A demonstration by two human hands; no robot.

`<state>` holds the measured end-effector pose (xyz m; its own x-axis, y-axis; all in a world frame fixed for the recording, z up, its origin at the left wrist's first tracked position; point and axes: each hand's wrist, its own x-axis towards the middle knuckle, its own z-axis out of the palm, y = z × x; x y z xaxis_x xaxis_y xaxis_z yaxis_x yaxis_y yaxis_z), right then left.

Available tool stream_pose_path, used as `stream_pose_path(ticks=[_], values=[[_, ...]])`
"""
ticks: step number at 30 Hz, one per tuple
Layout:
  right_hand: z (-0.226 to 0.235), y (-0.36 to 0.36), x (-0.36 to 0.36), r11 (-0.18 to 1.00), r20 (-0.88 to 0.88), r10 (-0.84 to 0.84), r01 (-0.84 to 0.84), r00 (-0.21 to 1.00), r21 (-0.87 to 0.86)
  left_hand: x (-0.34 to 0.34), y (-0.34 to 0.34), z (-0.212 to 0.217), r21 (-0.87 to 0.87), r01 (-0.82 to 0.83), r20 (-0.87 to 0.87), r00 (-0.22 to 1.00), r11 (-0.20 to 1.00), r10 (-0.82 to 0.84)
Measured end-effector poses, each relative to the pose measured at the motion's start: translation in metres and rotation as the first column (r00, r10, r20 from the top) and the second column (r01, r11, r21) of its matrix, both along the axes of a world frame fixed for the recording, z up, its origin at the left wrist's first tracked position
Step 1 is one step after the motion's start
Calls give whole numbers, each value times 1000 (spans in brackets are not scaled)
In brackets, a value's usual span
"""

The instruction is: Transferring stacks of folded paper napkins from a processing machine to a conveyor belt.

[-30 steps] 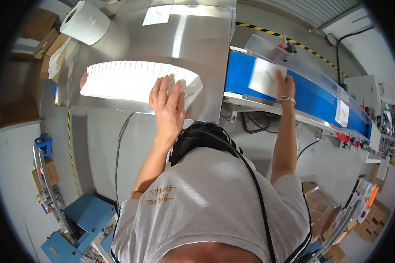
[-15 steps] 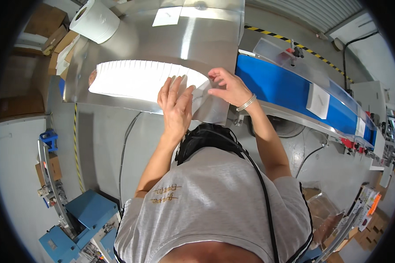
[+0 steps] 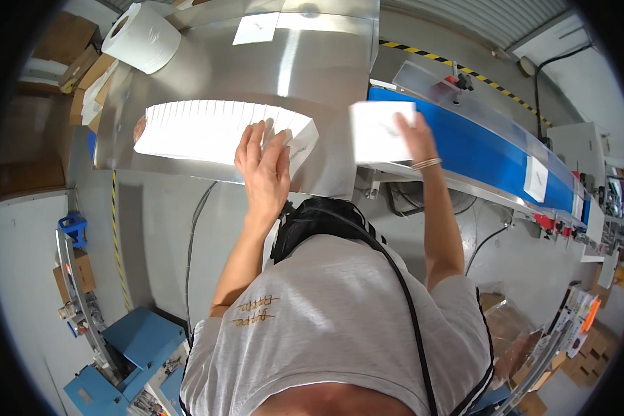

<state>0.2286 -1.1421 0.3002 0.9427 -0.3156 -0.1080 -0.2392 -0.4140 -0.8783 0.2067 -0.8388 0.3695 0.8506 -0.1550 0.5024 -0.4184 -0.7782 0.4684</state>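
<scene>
A long row of thin white boxes (image 3: 194, 128), standing on edge side by side, lies on the metal table (image 3: 333, 83). My left hand (image 3: 262, 170) rests on the right part of this row, its fingers spread and slightly bent over the top edges. In my right hand (image 3: 419, 142), somewhat blurred, is a flat white box (image 3: 378, 132), gripped at its right side. That box hangs at the gap between the table and the near end of the blue conveyor belt (image 3: 464, 135). Farther along the belt sits another white box (image 3: 536, 179).
On the table's far left stands a white paper roll (image 3: 142, 38), and a flat white piece (image 3: 256, 28) lies toward the back. A reddish-brown object (image 3: 139, 130) touches the row's left end. Clear plastic guarding (image 3: 430, 83) runs along the belt's far side.
My right hand has moved right from the row's end and now holds a flat white box. My left hand stays on the row. The box on the belt has travelled farther away to the right.
</scene>
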Motion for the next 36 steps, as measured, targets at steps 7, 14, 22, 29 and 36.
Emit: stream_pose_path(ticks=[7,14,22,29,36], values=[[8,-66,-21,660,142,-393,386,909,-644,1,-2,2,6,20,11,1000,1000,-20],[52,61,17,804,343,520,-312,782,-507,0,-2,8,59,90,-4,996,994,-90],[22,84,21,712,200,674,-698,711,80,3,1,14,68,118,-50,992,991,-114],[-21,-20,4,997,108,-72,76,992,-33,6,10,1,78,46,-10,999,996,-46],[-17,-66,-15,151,318,-446,420,837,-895,8,11,1,5,58,-22,998,998,-58]])
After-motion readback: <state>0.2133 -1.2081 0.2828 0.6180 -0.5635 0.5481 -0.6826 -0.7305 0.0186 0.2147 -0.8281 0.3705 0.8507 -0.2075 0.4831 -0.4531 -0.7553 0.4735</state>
